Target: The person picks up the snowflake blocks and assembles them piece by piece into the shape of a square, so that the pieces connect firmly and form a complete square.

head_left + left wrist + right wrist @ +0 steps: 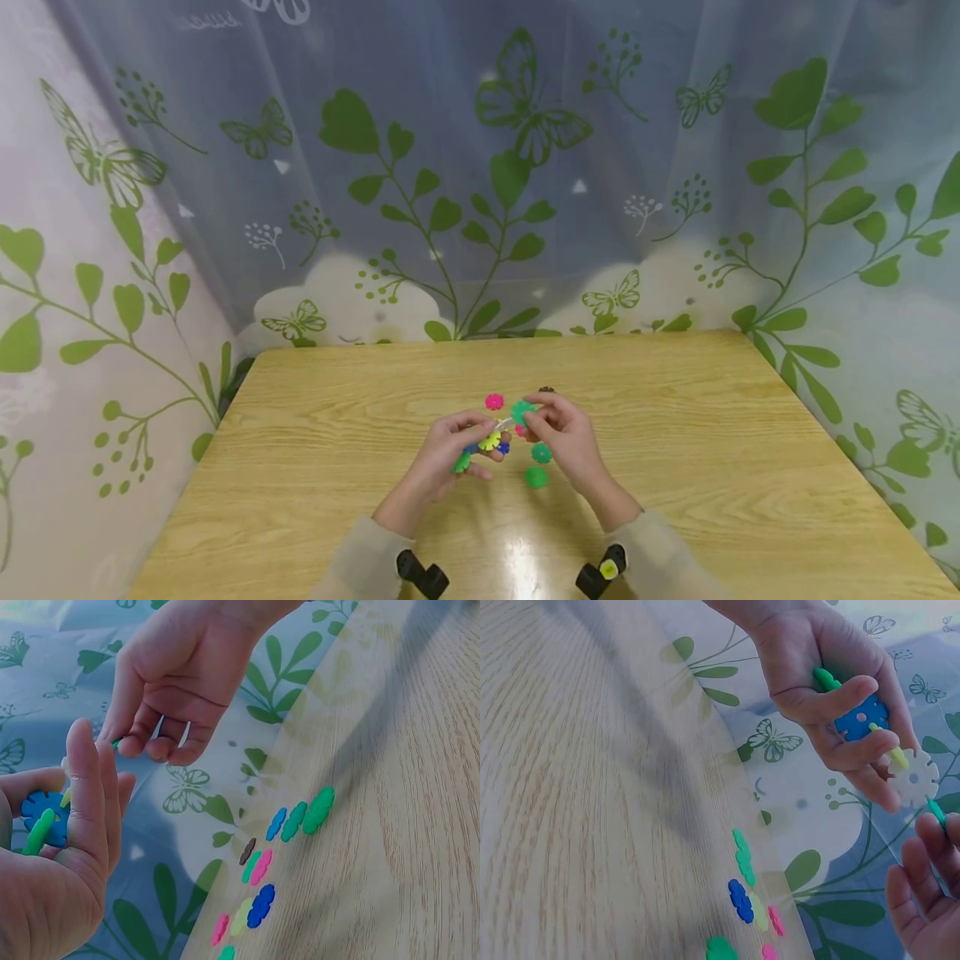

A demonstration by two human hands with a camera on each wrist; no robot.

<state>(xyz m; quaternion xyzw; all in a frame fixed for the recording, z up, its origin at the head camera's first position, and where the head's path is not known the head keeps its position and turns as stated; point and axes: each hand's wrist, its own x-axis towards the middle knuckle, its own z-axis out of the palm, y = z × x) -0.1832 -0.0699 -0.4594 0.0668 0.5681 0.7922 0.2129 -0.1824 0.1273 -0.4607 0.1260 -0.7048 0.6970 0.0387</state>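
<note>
My left hand grips a short chain of notched plastic snowflake discs. It runs from a green disc through a blue disc and a yellow disc to a white disc at the outer end. Between thumb and fingers, my right hand pinches a teal-green disc. In the right wrist view, this disc's edge meets the rim of the white one; how deep it sits in a notch I cannot tell. Both hands are above the table.
Loose discs lie on the wooden table beyond and below the hands: pink, teal, green, dark blue, brown and several others. A leaf-patterned curtain hangs behind the table's far edge.
</note>
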